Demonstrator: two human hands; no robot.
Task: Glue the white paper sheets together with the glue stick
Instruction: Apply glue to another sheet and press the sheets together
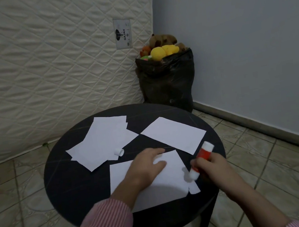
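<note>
A round black table (64,183) carries several white paper sheets. The nearest sheet (167,189) lies at the front, and my left hand (148,164) rests flat on it with fingers spread. My right hand (212,168) grips a red and white glue stick (202,158), tilted, its lower white end touching that sheet's right edge. A single sheet (174,134) lies at the back right. A loose stack of sheets (102,141) lies at the back left. The white glue cap (120,152) rests on the stack's near edge.
A quilted mattress (42,70) leans upright behind the table. A black bag (167,80) with plush toys stands in the corner by the grey wall. Tiled floor surrounds the table.
</note>
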